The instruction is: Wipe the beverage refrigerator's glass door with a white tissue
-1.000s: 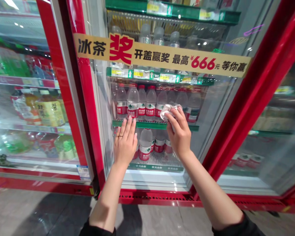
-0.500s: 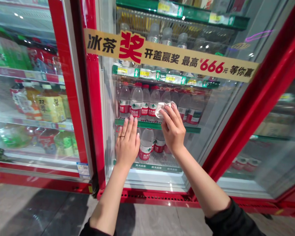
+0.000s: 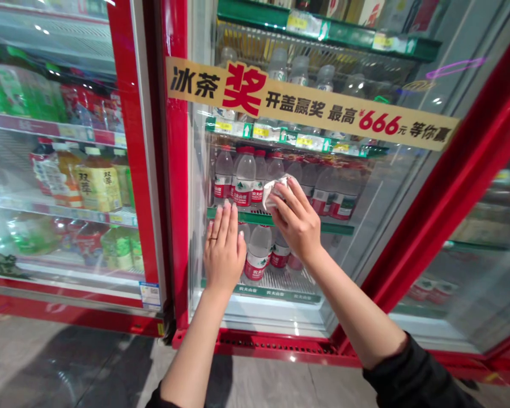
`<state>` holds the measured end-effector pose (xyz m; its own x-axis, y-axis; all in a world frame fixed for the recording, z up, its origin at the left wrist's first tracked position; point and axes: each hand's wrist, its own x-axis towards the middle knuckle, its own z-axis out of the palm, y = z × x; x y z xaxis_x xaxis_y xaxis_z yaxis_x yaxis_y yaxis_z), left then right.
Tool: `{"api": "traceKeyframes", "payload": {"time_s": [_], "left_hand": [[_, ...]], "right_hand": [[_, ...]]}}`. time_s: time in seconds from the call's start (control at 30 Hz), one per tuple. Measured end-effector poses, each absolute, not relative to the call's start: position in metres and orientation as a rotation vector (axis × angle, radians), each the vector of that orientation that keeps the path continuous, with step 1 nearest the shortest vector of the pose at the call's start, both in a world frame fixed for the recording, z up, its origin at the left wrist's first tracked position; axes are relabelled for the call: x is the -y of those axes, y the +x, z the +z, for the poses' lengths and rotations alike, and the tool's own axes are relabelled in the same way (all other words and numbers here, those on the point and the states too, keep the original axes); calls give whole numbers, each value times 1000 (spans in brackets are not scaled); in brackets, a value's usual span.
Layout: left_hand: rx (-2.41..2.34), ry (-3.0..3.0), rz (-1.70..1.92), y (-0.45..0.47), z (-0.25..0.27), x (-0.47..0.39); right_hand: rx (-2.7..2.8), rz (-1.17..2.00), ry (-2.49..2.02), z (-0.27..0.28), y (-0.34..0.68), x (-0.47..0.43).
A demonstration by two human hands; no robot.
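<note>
Against the glass door of a red-framed drinks fridge, my left hand lies flat with its fingers stretched upward; a ring is on one finger. To its right, my right hand presses a crumpled white tissue on the same glass, its fingers bent over it. Behind the door stand several red-capped water bottles on a green-edged shelf, partly covered by my hands and the tissue. Another water bottle shows on the shelf below, between my forearms.
A yellow banner strip with red and black print crosses the door above my hands. Red door frames border the glass. To the left is another fridge with green bottles. Grey floor tiles lie below.
My right hand has slid the tissue a little to the left across the glass, closer to my left hand. My left hand stays flat. The whole view has shifted slightly.
</note>
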<state>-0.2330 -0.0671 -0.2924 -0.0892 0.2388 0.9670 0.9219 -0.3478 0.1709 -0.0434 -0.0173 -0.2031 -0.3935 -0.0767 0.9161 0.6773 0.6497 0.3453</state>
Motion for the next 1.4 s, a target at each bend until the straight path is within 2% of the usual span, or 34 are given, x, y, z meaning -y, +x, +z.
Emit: {"api": "traceKeyframes", "payload": {"time_s": [0.2, 0.33, 0.57, 0.83, 0.97, 1.13, 1.23, 1.4], "left_hand": [[1333, -1449, -1622, -236, -290, 63], [1316, -1454, -1644, -240, -292, 64], [1311, -1419, -1604, -256, -293, 60], [1346, -1446, -1587, -265, -295, 60], [1366, -1430, -1596, -276, -296, 60], [1395, -1411, -1667, -287, -298, 56], [1407, -1414, -1722, -288, -299, 56], [1432, -1370, -1751, -292, -297, 58]], "right_hand": [[1946, -822, -457, -191, -99, 15], [2114, -779, -407, -202, -87, 19], [1816, -750, -409, -195, -96, 14], [2025, -809, -308, -204, -105, 22], [1926, -787, -336, -199, -97, 24], [1811, -681, -364, -177, -149, 15], [1958, -711, -332, -180, -169, 16], [2048, -820, -283, -199, -141, 23]]}}
